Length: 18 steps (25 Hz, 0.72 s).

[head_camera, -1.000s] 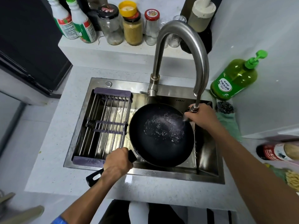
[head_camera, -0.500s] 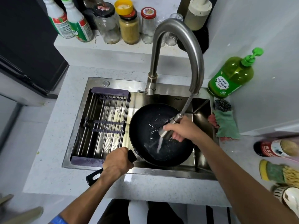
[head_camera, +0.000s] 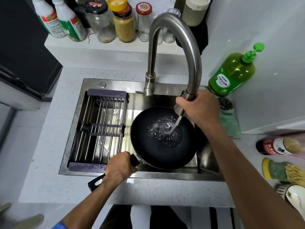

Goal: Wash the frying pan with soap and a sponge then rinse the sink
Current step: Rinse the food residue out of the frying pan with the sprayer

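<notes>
The right hand [head_camera: 200,111] has carried the pull-out spray head [head_camera: 183,104] back up to the spout, fingers wrapped round it; water pours into the frying pan [head_camera: 162,138] in the sink [head_camera: 165,100]; left hand [head_camera: 120,164] grips its handle; soaping likely comes next.

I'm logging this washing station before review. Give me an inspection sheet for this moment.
Surface: pale speckled countertop around a steel sink.
Job's things: frying pan in the sink, water streaming from the spray head into it; green soap bottle at the right.
Clutter: drying rack in the sink's left half; jars on the back ledge; green cloth.
Hands: left hand grips the pan's handle; right hand holds the spray head.
Cables: nothing seen.
Surroundings: grey wall to the right.
</notes>
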Tool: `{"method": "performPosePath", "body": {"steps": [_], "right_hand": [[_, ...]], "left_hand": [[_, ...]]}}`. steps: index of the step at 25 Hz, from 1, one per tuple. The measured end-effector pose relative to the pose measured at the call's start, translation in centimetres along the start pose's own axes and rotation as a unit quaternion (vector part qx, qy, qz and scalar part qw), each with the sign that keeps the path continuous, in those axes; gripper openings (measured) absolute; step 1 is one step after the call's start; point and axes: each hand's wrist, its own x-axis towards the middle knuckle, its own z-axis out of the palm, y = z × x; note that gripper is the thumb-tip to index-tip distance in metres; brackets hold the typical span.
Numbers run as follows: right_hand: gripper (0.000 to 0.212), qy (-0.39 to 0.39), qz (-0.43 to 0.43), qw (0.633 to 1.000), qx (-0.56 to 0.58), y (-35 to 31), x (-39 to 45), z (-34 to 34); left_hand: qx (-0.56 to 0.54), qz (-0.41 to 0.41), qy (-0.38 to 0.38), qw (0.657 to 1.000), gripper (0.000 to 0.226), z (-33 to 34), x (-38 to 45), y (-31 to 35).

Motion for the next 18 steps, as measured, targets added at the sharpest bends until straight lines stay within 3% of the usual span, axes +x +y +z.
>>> {"method": "performPosePath", "body": {"steps": [4,5,7,9,10,12,14,17,18], "right_hand": [[0.027,-0.029,-0.068,0.992,0.099,0.5,-1.2,-0.7],[0.02,-0.032,-0.06,0.984,0.163,1.9,-2.4,-0.3],[0.017,-0.048,0.048,0.966,0.248,5.8,-4.9,2.3],[0.038,-0.178,0.179,0.964,0.084,10.2,-6.2,7.4],[0.054,-0.268,0.215,0.939,-0.016,11.5,-6.8,10.4],[0.077,-0.325,0.229,0.911,-0.108,11.9,-7.7,16.3],[0.078,-0.318,0.163,0.926,-0.125,10.5,-7.4,19.9],[0.07,-0.331,-0.055,0.932,-0.135,11.6,-5.4,20.3],[0.069,-0.295,-0.054,0.939,-0.17,12.5,-4.8,20.1]], "left_hand": [[0.007,0.015,-0.005,1.0,0.038,-0.1,0.2,0.4],[0.008,0.021,-0.008,1.0,0.038,-0.1,0.2,0.4],[0.008,0.036,-0.013,0.999,0.037,-0.1,0.2,0.3],[0.005,0.047,-0.01,0.999,0.036,-0.2,0.1,0.2],[0.008,0.053,0.0,0.999,0.037,-0.1,0.0,0.2],[0.019,0.059,0.017,0.998,0.038,0.4,-0.3,0.6],[0.022,0.059,0.031,0.998,0.039,0.8,-0.8,0.8],[0.005,0.055,0.021,0.998,0.042,0.7,-0.8,-0.3],[-0.001,0.054,0.015,0.998,0.042,0.5,-0.9,-0.8]]}}
